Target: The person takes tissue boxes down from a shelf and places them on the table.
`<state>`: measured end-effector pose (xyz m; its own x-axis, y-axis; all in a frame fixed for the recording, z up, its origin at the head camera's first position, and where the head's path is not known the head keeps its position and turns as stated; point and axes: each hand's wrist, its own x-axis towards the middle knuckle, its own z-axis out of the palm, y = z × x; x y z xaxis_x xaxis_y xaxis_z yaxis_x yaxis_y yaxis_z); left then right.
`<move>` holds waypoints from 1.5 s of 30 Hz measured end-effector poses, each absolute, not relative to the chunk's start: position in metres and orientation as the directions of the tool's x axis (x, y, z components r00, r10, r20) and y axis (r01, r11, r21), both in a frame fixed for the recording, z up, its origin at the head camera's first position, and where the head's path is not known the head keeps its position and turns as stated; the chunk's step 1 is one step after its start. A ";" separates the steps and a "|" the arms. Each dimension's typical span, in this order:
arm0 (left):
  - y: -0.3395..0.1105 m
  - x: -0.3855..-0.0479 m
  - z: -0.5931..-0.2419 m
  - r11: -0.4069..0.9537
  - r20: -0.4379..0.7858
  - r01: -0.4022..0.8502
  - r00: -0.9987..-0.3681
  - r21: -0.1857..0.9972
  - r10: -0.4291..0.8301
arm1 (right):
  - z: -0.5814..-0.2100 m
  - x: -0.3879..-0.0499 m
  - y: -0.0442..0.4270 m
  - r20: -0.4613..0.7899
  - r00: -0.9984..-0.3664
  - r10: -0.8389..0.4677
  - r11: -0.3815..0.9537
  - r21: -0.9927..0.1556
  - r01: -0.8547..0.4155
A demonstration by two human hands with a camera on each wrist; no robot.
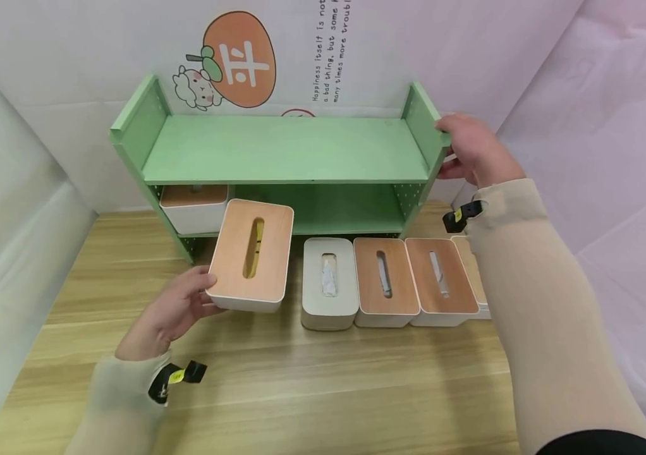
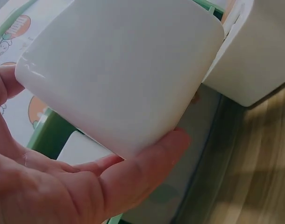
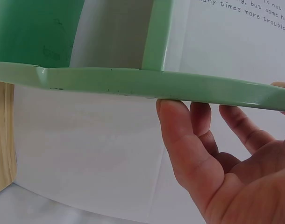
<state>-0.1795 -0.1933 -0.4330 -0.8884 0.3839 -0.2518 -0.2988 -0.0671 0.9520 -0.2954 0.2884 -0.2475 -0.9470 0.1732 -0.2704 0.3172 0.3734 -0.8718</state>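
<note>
My left hand [image 1: 172, 309] holds a tissue box [image 1: 273, 253] with a wood-grain lid and a long slot, raised in front of the shelf's left part. In the left wrist view its smooth white underside [image 2: 124, 70] faces the camera, with thumb and fingers at the edges. My right hand [image 1: 479, 148] grips the upper right side panel of the green shelf [image 1: 289, 148]. In the right wrist view, several fingertips [image 3: 175, 109] press the panel's outer face, and one finger reaches over its end. Another wood-lidded box [image 1: 198, 212] sits on the lower tier at left.
Right of the held box, a box with a pale lid [image 1: 329, 278] stands on the wooden table [image 1: 277, 392]. Beside it stand two wood-lidded boxes [image 1: 388, 278] and another partly hidden by my right forearm. Printed white cloth [image 1: 368, 63] hangs behind the shelf.
</note>
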 end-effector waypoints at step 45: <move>-0.221 -0.158 -0.491 0.229 -0.465 -0.411 -0.839 0.882 0.282 | -0.250 -0.294 0.288 -0.256 -0.951 0.175 0.385 -0.871 0.305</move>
<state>-0.1582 -0.2212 -0.4909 -0.8392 0.2823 -0.4649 -0.4114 0.2294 0.8821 -0.2940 0.2884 -0.2501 -0.9506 0.1754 -0.2559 0.3055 0.3845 -0.8711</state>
